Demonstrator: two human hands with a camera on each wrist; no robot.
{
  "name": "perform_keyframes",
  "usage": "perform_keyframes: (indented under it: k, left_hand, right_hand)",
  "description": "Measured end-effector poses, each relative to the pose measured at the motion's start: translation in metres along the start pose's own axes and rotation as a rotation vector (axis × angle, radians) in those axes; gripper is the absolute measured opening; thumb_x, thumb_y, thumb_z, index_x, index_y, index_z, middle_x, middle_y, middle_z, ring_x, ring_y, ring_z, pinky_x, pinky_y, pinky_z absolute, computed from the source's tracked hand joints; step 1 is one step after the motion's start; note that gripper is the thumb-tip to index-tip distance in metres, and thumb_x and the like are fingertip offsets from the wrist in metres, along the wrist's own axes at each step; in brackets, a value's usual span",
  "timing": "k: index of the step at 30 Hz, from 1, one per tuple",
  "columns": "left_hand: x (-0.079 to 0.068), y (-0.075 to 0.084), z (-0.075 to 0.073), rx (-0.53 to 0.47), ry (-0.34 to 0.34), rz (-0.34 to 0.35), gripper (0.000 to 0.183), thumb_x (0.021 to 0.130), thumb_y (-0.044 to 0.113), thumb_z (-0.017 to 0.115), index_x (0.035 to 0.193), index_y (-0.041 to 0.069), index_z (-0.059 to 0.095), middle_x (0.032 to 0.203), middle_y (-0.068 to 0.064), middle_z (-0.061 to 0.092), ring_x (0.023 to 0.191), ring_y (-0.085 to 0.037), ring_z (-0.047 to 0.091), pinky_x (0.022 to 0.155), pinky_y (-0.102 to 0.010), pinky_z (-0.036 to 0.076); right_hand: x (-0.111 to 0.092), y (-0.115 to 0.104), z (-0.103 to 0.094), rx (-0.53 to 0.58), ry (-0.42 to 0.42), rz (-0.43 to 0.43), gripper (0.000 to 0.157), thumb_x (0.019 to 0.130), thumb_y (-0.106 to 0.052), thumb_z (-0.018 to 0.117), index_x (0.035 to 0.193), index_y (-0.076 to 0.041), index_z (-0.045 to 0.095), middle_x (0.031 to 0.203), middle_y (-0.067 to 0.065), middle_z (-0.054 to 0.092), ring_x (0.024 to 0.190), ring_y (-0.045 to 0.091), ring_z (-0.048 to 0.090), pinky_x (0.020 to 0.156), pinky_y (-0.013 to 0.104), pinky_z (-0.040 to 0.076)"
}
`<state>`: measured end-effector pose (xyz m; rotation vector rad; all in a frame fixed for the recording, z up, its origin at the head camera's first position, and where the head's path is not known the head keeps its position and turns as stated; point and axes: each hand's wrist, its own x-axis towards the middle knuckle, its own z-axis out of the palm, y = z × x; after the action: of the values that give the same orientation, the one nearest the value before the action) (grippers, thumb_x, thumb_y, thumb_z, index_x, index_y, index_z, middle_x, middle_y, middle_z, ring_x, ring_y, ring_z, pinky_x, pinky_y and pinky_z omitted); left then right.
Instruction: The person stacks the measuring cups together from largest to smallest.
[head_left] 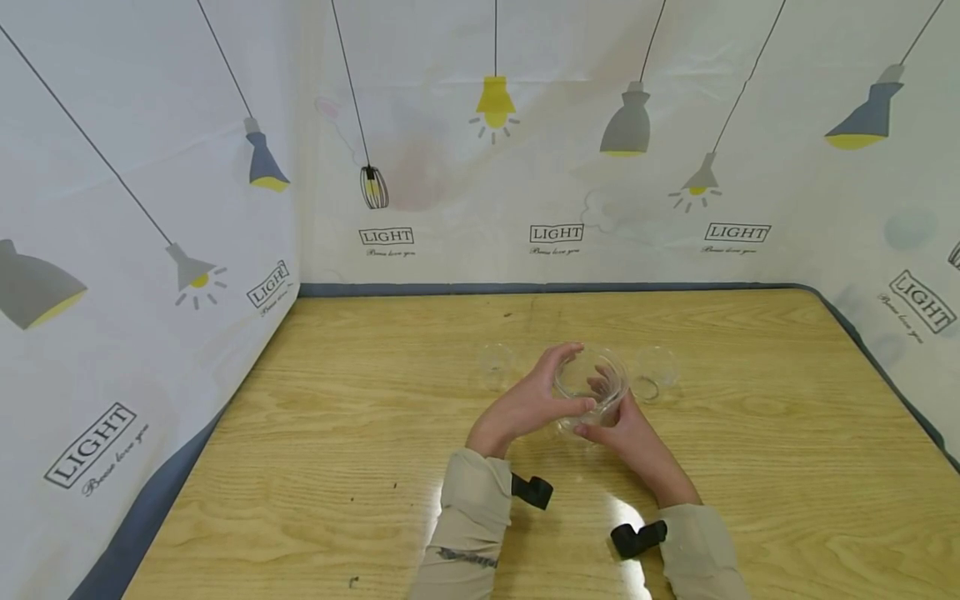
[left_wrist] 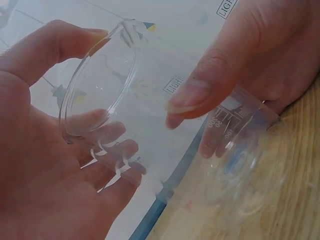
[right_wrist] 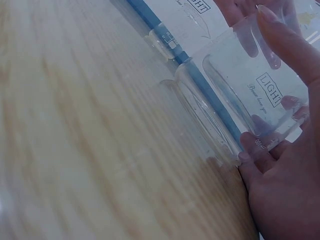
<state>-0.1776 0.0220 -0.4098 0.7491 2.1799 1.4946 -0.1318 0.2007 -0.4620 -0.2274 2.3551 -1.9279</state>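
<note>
Held between both hands, in front of the person and over the middle of the wooden table [head_left: 337, 433], is the clear glass beaker [head_left: 582, 380]. The left hand [head_left: 527, 400] is partly open in a wide curve, thumb and fingers on opposite sides of the upper body and rim [left_wrist: 75, 92]. The right hand [head_left: 636, 440] is curled round the lower body from the right, its fingers visible through the glass. Whether the base contacts the table cannot be told.

Orientation: mouth up, leaning toward the person; base down. The long axis runs from the rim, at the left hand, down to the base [left_wrist: 245, 165], beyond the right hand's grip.

Markings: a white printed scale [left_wrist: 225, 120] sits on the lower body; "200" and "100" are legible. The backdrop [head_left: 442, 192] repeats a boxed "LIGHT" above a script line ending "love you".

Adjacent items: one clear glass vessel [head_left: 496, 367] stands left of the beaker and a second glass vessel [head_left: 657, 367] right of it, both apart from the hands.
</note>
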Motion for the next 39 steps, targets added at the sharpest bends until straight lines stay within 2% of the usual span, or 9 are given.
perform_keyframes:
  k: [6, 13, 20, 31, 39]
  left_hand:
    - [0.000, 0.000, 0.000, 0.013, -0.002, 0.005, 0.075, 0.078, 0.042, 0.065, 0.138, 0.035, 0.022, 0.142, 0.014, 0.019, 0.130, -0.014, 0.021, 0.099, -0.045, 0.026]
    - [0.002, 0.000, 0.000, 0.023, 0.001, 0.012, 0.075, 0.077, 0.041, 0.066, 0.138, 0.033, 0.022, 0.141, 0.011, 0.021, 0.129, -0.014, 0.023, 0.099, -0.043, 0.027]
    - [0.003, 0.000, 0.000, 0.057, 0.006, 0.025, 0.077, 0.077, 0.043, 0.065, 0.139, 0.031, 0.022, 0.141, 0.009, 0.022, 0.128, -0.013, 0.024, 0.100, -0.041, 0.027]
    - [0.002, 0.001, 0.000, 0.074, 0.004, 0.017, 0.074, 0.079, 0.040, 0.065, 0.139, 0.031, 0.022, 0.142, 0.011, 0.020, 0.129, -0.014, 0.023, 0.099, -0.042, 0.027]
    - [0.002, 0.000, -0.001, 0.094, 0.000, 0.028, 0.077, 0.077, 0.047, 0.063, 0.140, 0.028, 0.023, 0.143, 0.012, 0.018, 0.129, -0.013, 0.022, 0.100, -0.042, 0.027]
  right_hand:
    - [-0.003, -0.009, 0.002, -0.031, 0.008, -0.010, 0.087, 0.076, -0.014, 0.071, 0.142, -0.014, 0.013, 0.138, 0.023, 0.026, 0.127, 0.037, 0.023, 0.100, 0.056, 0.017]
    - [0.003, 0.012, -0.002, -0.023, 0.011, -0.039, 0.088, 0.075, -0.018, 0.072, 0.141, -0.024, 0.014, 0.138, 0.017, 0.029, 0.126, 0.033, 0.026, 0.100, 0.055, 0.018]
    - [0.006, 0.018, -0.002, -0.060, 0.024, -0.046, 0.090, 0.075, -0.019, 0.073, 0.142, -0.020, 0.013, 0.138, 0.017, 0.029, 0.127, 0.033, 0.026, 0.099, 0.055, 0.019]
    - [0.004, 0.017, -0.002, -0.064, 0.013, -0.026, 0.090, 0.076, -0.020, 0.072, 0.142, -0.019, 0.011, 0.140, 0.017, 0.026, 0.128, 0.033, 0.024, 0.098, 0.057, 0.019]
    - [0.003, 0.015, -0.002, -0.080, 0.023, -0.030, 0.090, 0.075, -0.020, 0.072, 0.142, -0.023, 0.012, 0.139, 0.016, 0.028, 0.127, 0.033, 0.026, 0.098, 0.057, 0.020]
